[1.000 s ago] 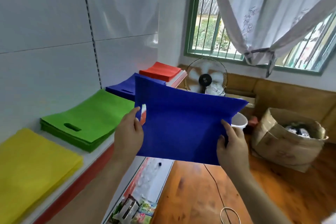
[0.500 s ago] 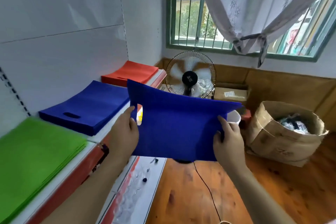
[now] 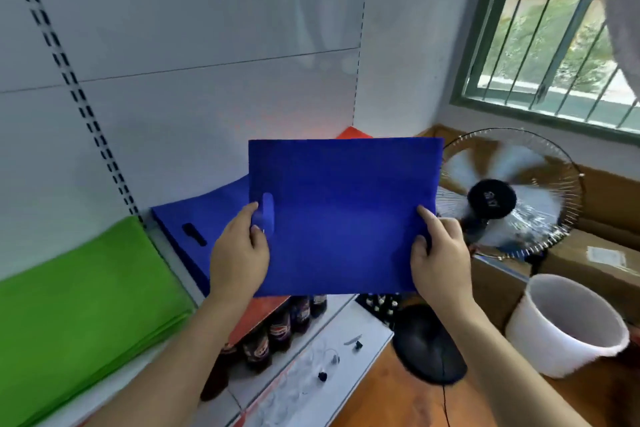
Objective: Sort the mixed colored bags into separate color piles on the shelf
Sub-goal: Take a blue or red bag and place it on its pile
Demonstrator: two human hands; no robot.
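One flat blue non-woven bag (image 3: 343, 215), held level above the shelf's blue pile (image 3: 194, 218); left hand (image 3: 239, 253) and right hand (image 3: 440, 253) fingers pinch opposite edges. Advice: align handle cutouts, lower squarely, release together.

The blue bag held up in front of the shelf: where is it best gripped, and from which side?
Grip the blue bag by its two side edges, low down, one hand from each side, as the left hand and right hand do now. It is a thin, floppy sheet, so holding both edges likely keeps it spread flat.
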